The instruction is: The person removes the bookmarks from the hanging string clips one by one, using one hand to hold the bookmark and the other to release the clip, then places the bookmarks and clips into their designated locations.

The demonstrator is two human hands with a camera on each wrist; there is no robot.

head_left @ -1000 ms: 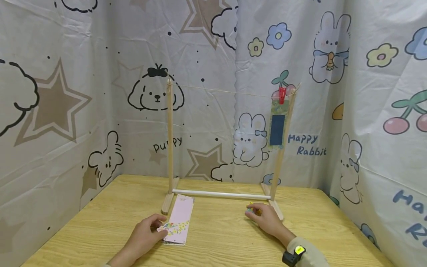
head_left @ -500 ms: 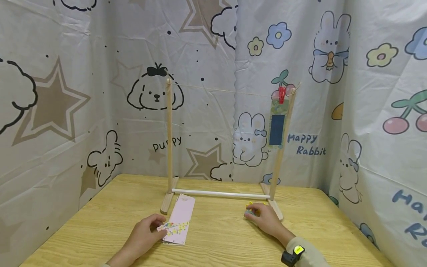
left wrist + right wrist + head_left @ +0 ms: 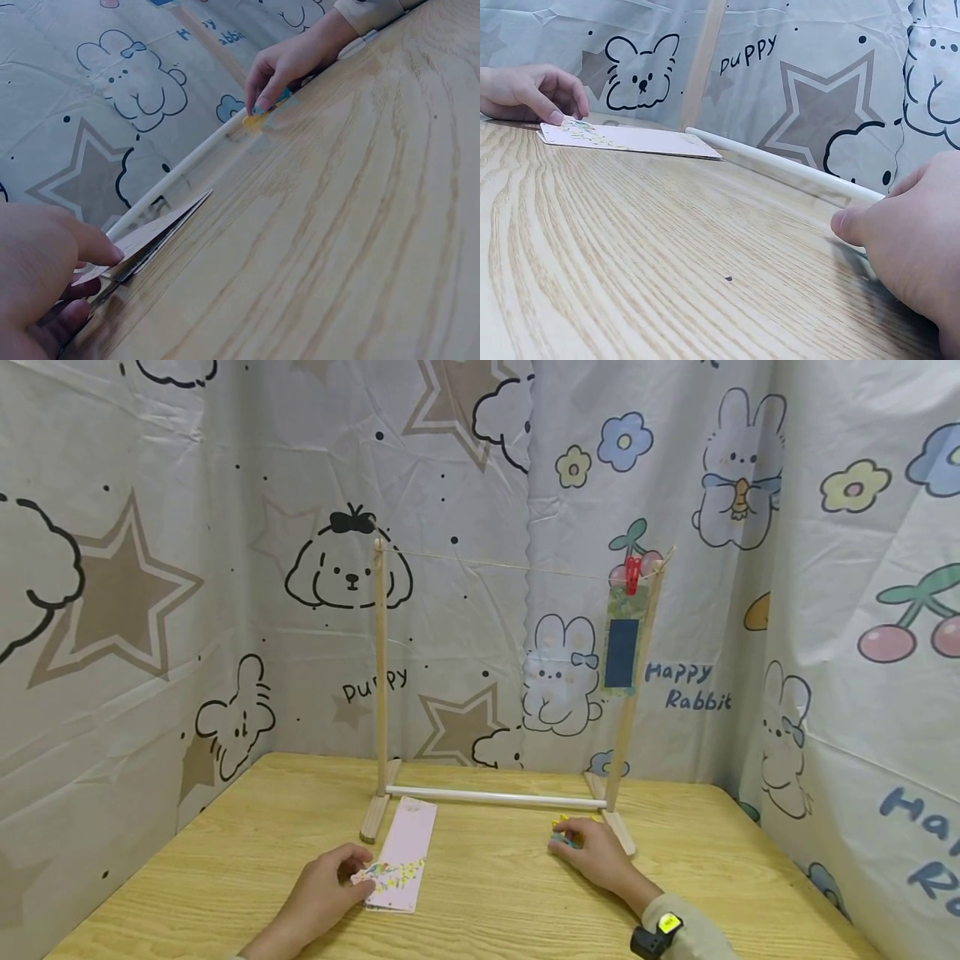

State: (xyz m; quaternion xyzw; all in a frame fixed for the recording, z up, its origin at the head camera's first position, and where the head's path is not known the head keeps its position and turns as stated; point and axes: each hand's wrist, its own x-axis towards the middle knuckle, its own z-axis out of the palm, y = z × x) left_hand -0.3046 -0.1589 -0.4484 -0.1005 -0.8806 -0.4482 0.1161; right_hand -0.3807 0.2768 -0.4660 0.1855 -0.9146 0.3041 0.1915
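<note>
My left hand pinches the near left edge of a long pink bookmark printed with yellow blossoms and a bird. In the left wrist view, the pink bookmark is raised slightly at my fingers, with another card under it. Low over the table at the right, my right hand pinches a small teal clothespin, mostly hidden by the fingers. Yellow clothespins lie right beside those fingertips. The right wrist view shows my right thumb, and the back of the hand hides the clothespin.
Behind both hands stands a wooden frame with a white bottom bar. From its string, a red clothespin holds a green bookmark with a dark blue panel. Printed curtains surround the wooden table.
The right fingers have shifted slightly and the teal clothespin shows a little differently between them. The left hand and pink bookmark have hardly moved.
</note>
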